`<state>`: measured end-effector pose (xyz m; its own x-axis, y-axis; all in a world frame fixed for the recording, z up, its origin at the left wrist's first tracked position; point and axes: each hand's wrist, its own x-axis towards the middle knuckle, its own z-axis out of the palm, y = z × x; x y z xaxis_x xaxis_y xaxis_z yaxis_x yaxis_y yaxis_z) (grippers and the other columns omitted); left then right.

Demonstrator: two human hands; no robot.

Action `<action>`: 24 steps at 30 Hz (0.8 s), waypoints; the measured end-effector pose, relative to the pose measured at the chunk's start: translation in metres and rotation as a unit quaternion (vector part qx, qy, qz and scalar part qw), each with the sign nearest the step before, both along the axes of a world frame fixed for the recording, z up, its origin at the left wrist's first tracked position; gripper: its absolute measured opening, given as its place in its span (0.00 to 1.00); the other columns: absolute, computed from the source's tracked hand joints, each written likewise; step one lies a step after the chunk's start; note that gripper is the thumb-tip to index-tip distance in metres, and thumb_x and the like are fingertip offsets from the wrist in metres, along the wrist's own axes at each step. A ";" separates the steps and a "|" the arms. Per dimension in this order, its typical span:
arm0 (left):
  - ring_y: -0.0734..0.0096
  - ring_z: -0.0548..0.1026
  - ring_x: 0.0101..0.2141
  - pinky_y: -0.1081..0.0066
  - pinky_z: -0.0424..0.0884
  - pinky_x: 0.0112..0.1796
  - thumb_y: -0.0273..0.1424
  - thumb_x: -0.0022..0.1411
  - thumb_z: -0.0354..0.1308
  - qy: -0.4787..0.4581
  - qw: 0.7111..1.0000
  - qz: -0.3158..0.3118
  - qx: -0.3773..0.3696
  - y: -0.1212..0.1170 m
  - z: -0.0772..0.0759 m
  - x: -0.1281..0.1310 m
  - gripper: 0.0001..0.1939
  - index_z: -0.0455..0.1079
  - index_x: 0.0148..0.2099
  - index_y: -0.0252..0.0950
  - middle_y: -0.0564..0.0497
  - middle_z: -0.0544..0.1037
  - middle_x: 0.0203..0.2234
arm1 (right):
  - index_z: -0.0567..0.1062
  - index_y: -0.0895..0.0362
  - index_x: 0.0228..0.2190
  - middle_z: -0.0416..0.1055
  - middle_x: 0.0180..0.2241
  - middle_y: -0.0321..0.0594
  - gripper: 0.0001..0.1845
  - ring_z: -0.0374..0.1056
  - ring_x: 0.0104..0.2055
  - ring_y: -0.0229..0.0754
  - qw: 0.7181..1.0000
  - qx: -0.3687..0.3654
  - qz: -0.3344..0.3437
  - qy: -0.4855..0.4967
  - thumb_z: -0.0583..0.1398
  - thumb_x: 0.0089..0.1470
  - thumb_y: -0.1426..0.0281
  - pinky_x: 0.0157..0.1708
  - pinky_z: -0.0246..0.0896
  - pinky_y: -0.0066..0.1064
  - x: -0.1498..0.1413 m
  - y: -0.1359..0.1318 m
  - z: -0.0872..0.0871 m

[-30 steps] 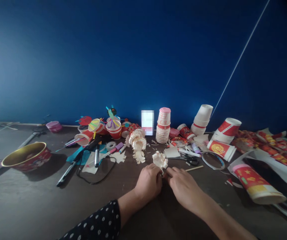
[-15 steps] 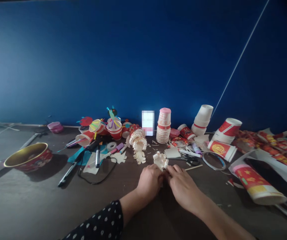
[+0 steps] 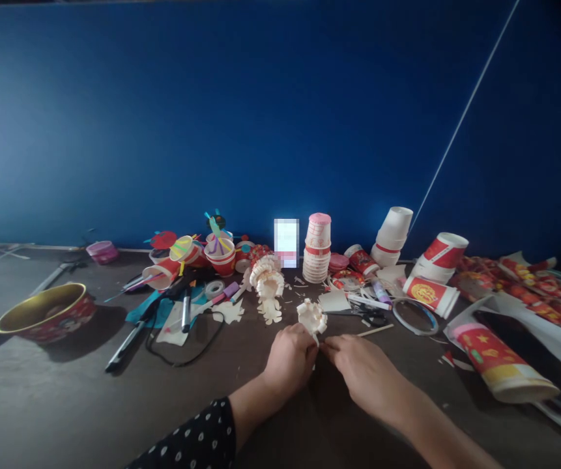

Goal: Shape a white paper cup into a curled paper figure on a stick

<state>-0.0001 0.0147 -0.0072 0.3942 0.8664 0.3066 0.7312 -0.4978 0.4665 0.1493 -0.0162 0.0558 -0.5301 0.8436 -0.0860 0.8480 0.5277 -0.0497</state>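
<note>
My left hand [image 3: 288, 359] and my right hand [image 3: 358, 369] meet at the middle of the dark table [image 3: 65, 404], both with fingers curled in a pinch. Between their fingertips they hold a small cream cut-paper cup piece [image 3: 312, 317] with curled fringes. The piece sticks up just beyond my fingers. A similar fringed paper piece [image 3: 269, 285] lies a little farther back to the left.
A gold-lined red bowl [image 3: 40, 312] sits at the left. Markers, tape and a black cord [image 3: 182, 339] lie left of centre. Stacked paper cups [image 3: 317, 249] stand at the back, with more cups [image 3: 434, 293], scissors and a ring to the right. A long red cup sleeve [image 3: 500, 365] lies at the far right.
The hands stay pinched on the paper piece; the fingers have shifted slightly. The view has drifted a little.
</note>
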 end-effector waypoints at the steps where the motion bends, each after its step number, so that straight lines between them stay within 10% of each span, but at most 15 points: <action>1: 0.71 0.68 0.30 0.74 0.60 0.32 0.26 0.57 0.51 -0.003 1.000 0.002 0.003 0.000 0.000 0.000 0.11 0.65 0.22 0.34 0.50 0.71 0.25 | 0.74 0.60 0.41 0.73 0.39 0.48 0.20 0.68 0.42 0.45 1.000 0.003 0.002 -0.009 0.48 0.52 0.82 0.42 0.57 0.31 -0.002 0.000 -0.001; 24: 0.70 0.69 0.30 0.74 0.62 0.32 0.23 0.50 0.53 -0.065 0.998 0.013 -0.009 -0.002 0.002 -0.003 0.04 0.69 0.29 0.34 0.50 0.71 0.27 | 0.74 0.58 0.42 0.71 0.44 0.46 0.19 0.64 0.42 0.47 0.998 0.049 0.003 -0.047 0.48 0.56 0.78 0.39 0.57 0.34 -0.004 0.009 -0.019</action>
<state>-0.0028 0.0122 -0.0048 0.3286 0.8820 0.3377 0.6770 -0.4693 0.5670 0.1451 -0.0071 0.0368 -0.5279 0.8477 -0.0520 0.8437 0.5305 0.0825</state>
